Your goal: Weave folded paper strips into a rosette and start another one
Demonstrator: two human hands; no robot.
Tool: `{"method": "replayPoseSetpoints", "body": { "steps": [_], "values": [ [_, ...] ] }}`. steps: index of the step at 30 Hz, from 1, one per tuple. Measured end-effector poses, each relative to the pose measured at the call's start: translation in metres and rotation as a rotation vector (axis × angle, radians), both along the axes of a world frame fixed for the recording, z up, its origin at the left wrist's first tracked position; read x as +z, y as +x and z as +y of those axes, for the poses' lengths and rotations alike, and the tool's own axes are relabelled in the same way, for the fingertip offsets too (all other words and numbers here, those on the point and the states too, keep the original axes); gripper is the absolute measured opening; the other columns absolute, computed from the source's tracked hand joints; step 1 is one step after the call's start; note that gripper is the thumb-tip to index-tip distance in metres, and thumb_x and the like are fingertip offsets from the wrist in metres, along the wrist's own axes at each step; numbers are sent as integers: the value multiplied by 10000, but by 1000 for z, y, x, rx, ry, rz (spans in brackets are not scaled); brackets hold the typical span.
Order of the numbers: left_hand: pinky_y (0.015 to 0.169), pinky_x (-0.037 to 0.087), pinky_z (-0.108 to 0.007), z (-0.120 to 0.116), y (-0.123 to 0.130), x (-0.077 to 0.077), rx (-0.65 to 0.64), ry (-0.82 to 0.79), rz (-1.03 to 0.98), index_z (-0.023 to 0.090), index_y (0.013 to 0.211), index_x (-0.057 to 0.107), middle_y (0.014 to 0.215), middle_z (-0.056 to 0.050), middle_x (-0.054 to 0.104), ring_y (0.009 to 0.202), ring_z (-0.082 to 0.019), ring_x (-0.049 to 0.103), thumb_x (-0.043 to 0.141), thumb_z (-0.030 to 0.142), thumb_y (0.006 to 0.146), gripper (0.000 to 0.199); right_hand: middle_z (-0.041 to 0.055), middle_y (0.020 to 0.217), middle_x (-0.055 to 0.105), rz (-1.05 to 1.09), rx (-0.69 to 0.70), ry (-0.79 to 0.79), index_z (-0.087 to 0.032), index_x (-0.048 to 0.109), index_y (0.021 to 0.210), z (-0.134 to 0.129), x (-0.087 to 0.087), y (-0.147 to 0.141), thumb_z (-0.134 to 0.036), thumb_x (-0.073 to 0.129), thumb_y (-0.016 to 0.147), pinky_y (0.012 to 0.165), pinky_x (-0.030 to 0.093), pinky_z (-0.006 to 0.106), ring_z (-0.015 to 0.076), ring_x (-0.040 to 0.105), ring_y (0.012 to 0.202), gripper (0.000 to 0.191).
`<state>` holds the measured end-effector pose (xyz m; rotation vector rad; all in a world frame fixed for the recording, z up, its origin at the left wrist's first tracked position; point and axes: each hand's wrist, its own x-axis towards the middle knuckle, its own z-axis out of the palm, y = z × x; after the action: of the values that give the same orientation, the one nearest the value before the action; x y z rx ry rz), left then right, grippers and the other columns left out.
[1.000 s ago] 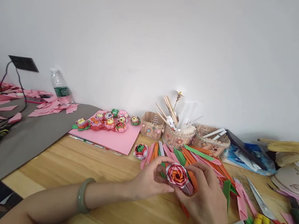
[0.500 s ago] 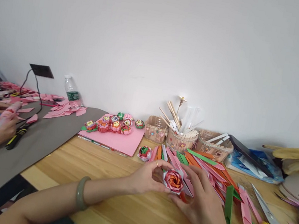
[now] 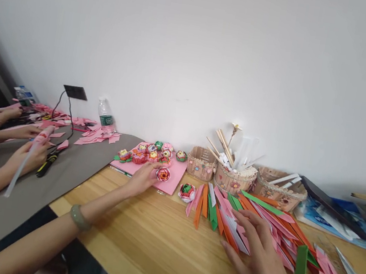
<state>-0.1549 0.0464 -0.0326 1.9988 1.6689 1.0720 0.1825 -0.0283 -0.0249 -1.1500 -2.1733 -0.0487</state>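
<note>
Left hand [image 3: 143, 179]: grip closed on the orange-centred paper flower [image 3: 163, 174], positioned over the pink sheet [image 3: 175, 178]; right hand [image 3: 257, 250]: grip open, unloaded, beside the folded strips [image 3: 226, 215]

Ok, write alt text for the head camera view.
A left hand holds a pink and orange paper flower over a pink sheet bearing more flowers, while the open right hand is by folded paper strips. Three baskets stand by the wall.

The single head view is looking forward and down from the wearer's eye level, facing the pale wall [image 3: 196, 55] across the upper frame, with the nearby wooden table [image 3: 160, 235] filling the lower middle.
</note>
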Motion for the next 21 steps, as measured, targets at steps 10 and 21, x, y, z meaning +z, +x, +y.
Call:
{"method": "replayPoseSetpoints", "body": {
  "steps": [10,21],
  "values": [
    [802,483,-421,4,-5,-3,-16,15,57,166,1125,514,1152,-88,544,967,-208,563,503,292,845,308,116,1165,417,-14,-26,1,-264,379,1212,4,-7,0,-352,451,853,715,545,385,243,578,957,377],
    [846,444,-370,-64,51,46,-17,51,-326,187,925,605,968,-72,625,945,-209,568,521,301,798,191,107,1147,463,15,-36,-14,-271,445,1182,5,-6,0,-342,467,840,691,546,374,247,586,966,350]
  ]
}}
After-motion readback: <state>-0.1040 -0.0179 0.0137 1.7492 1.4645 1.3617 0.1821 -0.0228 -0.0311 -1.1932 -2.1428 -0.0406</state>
